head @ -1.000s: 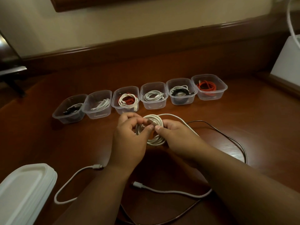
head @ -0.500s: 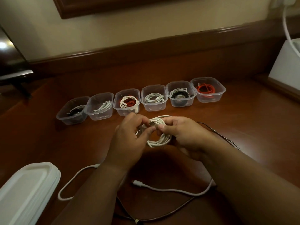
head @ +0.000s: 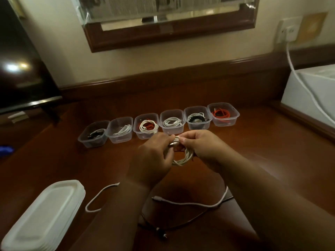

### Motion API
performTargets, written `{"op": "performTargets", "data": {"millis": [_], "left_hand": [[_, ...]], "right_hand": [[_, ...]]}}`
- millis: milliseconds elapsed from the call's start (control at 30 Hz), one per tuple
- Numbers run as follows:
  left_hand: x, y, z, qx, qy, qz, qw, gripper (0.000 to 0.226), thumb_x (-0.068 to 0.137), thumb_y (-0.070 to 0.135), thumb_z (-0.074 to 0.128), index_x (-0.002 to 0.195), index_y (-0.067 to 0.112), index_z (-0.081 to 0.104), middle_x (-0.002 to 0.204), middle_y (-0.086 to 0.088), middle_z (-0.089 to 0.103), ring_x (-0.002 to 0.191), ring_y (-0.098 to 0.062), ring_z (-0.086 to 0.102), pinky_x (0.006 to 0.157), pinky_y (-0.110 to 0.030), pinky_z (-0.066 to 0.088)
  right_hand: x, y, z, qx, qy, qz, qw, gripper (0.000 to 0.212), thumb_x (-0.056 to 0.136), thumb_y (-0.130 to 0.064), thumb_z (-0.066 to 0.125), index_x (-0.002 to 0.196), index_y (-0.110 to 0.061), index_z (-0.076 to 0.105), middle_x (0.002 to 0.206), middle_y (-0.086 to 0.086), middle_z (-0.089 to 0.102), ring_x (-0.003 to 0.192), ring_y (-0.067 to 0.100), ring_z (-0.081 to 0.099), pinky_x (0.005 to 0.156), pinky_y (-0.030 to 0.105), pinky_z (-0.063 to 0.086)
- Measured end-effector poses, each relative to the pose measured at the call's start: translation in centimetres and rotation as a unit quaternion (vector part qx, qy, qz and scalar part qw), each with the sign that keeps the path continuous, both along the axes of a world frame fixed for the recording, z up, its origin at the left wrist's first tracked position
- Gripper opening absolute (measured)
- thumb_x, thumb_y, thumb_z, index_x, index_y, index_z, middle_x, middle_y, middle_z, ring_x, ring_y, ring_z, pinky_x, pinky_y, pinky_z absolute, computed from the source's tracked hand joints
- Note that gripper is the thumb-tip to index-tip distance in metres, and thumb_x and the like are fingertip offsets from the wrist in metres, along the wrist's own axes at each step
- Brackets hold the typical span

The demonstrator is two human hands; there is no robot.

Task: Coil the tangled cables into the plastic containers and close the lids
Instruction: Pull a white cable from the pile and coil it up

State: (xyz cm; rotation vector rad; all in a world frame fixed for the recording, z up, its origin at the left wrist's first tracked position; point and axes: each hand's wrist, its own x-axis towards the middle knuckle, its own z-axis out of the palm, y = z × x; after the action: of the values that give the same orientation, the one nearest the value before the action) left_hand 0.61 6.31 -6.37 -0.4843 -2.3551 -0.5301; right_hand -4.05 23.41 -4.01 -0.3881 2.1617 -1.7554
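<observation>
Pinching white cable coil, both hands' fingers

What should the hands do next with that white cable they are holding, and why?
Probably tuck the loose end in, then drop the white cable into one of the open tubs. Both the left hand and right hand already grip it wound into a ring, and the plug end sits at the fingertips.

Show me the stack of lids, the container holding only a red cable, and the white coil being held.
stack of lids point(head: 45, 214), head view, top lid's flat face.
red-cable container point(head: 233, 118), head view, right wall.
white coil point(head: 183, 160), head view, lower loops between the hands.
</observation>
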Motion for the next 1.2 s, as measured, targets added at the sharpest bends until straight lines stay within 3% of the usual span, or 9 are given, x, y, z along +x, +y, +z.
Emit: {"op": "performTargets", "data": {"millis": [100,200,333,433,567,700,867,1067,1200], "left_hand": [[1.4,1.3,1.1,-0.018,0.015,-0.003,1.000,0.034,0.091,0.012,0.055,0.122,0.005,0.065,0.107,-0.011,0.071,0.092,-0.024,0.068,0.074,-0.033,0.058],[3.2,2.4,2.1,-0.021,0.022,-0.023,0.999,0.037,0.094,0.018,0.046,0.124,0.004,0.063,0.106,-0.013,0.071,0.092,-0.025,0.068,0.073,-0.034,0.059],[5.2,3.2,3.4,0.127,-0.052,-0.054,0.989,0.029,0.097,0.012,0.055,0.124,0.017,0.062,0.113,0.000,0.065,0.100,-0.008,0.063,0.080,-0.029,0.058],[6.9,4.1,5.0,0.251,-0.168,-0.081,0.950,0.020,0.094,0.011,0.064,0.113,0.019,0.065,0.104,0.001,0.069,0.091,-0.007,0.070,0.072,-0.026,0.060],[8.6,4.7,6.6,0.398,-0.293,-0.128,0.860,0.021,0.086,0.006,0.070,0.107,0.008,0.068,0.095,-0.008,0.075,0.086,-0.019,0.074,0.070,-0.026,0.058],[8.8,5.2,6.9,0.436,-0.349,-0.127,0.820,0.020,0.081,-0.001,0.072,0.100,0.005,0.070,0.083,-0.010,0.075,0.073,-0.018,0.072,0.066,-0.028,0.058],[7.1,5.9,6.2,0.363,-0.352,-0.111,0.855,0.020,0.086,0.000,0.069,0.105,0.006,0.068,0.091,-0.009,0.074,0.076,-0.016,0.073,0.068,-0.028,0.060],[1.0,6.6,4.4,0.182,-0.252,-0.106,0.944,0.023,0.083,0.015,0.078,0.106,0.013,0.073,0.097,-0.002,0.074,0.088,-0.015,0.071,0.080,-0.034,0.060],[-3.6,6.3,2.7,0.138,-0.259,-0.108,0.950,0.022,0.087,0.019,0.074,0.109,0.016,0.071,0.100,0.004,0.071,0.089,-0.008,0.069,0.077,-0.025,0.058]], "right_hand": [[2.3,0.8,1.7,0.013,0.056,0.008,0.998,0.015,0.100,-0.015,0.052,0.106,-0.019,0.065,0.102,0.006,0.070,0.094,0.024,0.068,0.076,0.031,0.055],[4.8,1.6,2.9,0.016,0.108,0.003,0.994,0.014,0.100,-0.015,0.052,0.106,-0.021,0.063,0.099,0.004,0.069,0.093,0.018,0.068,0.080,0.032,0.058],[7.4,3.0,4.0,-0.018,0.130,0.002,0.991,0.014,0.099,-0.013,0.054,0.108,-0.023,0.060,0.103,0.004,0.069,0.096,0.017,0.069,0.085,0.039,0.060],[8.8,4.0,4.7,-0.017,0.133,-0.001,0.991,0.015,0.098,-0.014,0.056,0.108,-0.025,0.057,0.107,0.006,0.068,0.099,0.017,0.069,0.085,0.040,0.060],[10.3,5.1,4.6,0.061,0.245,0.006,0.967,0.014,0.100,-0.020,0.054,0.109,-0.030,0.054,0.104,0.001,0.066,0.094,0.014,0.068,0.081,0.037,0.060],[10.6,6.3,4.2,0.177,0.338,0.018,0.924,0.013,0.100,-0.027,0.055,0.111,-0.034,0.055,0.095,-0.007,0.065,0.082,0.008,0.065,0.071,0.031,0.058],[8.6,7.4,3.7,0.184,0.276,0.010,0.943,0.019,0.097,-0.026,0.061,0.115,-0.022,0.062,0.097,-0.005,0.067,0.083,0.006,0.067,0.066,0.019,0.055],[3.8,8.6,3.0,0.155,0.174,-0.015,0.972,0.015,0.091,-0.017,0.068,0.106,-0.020,0.065,0.094,0.001,0.068,0.082,0.012,0.069,0.069,0.023,0.058],[-0.7,8.8,2.0,0.214,0.146,0.000,0.966,0.018,0.092,-0.015,0.065,0.110,-0.018,0.062,0.100,0.000,0.065,0.088,0.012,0.066,0.075,0.026,0.058]]}}
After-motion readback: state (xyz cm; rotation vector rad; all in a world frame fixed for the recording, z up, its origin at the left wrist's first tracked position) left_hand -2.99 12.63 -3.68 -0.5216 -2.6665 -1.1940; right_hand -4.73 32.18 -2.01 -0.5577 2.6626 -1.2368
